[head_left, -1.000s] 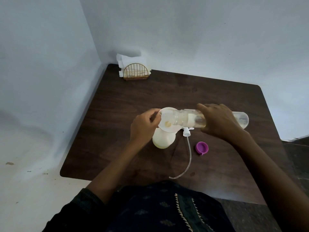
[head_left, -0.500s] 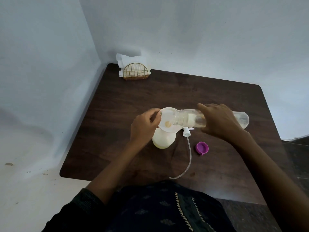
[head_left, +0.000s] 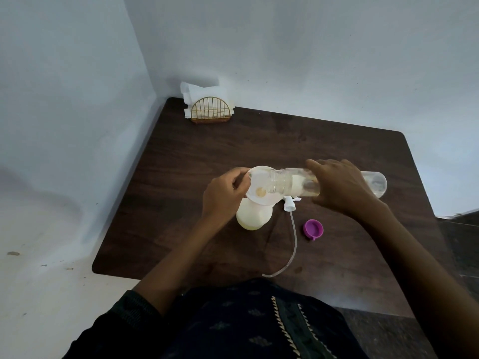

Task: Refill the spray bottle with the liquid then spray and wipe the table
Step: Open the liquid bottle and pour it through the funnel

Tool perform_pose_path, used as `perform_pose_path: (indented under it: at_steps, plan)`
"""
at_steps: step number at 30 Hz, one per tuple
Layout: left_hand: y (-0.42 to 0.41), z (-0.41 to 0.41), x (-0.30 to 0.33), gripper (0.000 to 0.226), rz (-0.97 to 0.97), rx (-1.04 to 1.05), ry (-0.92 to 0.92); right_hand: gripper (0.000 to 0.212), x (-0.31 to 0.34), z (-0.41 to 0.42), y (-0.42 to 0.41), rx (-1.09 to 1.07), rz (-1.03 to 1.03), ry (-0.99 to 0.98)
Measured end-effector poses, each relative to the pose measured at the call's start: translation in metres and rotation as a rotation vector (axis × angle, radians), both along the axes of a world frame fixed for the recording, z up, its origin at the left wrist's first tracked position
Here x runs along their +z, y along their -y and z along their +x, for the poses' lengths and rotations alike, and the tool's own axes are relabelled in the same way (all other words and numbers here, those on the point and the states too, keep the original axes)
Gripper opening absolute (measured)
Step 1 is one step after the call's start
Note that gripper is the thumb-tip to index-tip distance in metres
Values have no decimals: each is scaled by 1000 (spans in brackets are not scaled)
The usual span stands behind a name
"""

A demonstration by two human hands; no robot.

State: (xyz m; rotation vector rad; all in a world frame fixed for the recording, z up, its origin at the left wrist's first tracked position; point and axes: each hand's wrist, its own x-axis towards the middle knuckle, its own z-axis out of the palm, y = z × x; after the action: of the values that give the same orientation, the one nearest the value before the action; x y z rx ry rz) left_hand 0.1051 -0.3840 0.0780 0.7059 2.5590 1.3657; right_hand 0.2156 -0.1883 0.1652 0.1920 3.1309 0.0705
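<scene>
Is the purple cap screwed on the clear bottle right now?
No, the purple cap lies by itself on the table, while the right hand tips the open clear bottle into the funnel.

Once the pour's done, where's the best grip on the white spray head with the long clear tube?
Probably the white spray head itself, pinched across its cap from above. It lies flat on the dark wooden table beside the pale yellow spray bottle, and its thin curved dip tube trails toward the person; that looks too floppy to control.

text: none readable | labels: none legible | numbers: none
</scene>
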Motion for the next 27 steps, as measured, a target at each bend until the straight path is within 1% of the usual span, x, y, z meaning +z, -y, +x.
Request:
perform_pose_path:
  at_steps: [27]
  plan:
    - [1, 5, 4, 27, 27, -13, 9, 41, 3, 3, 2, -23, 14, 8]
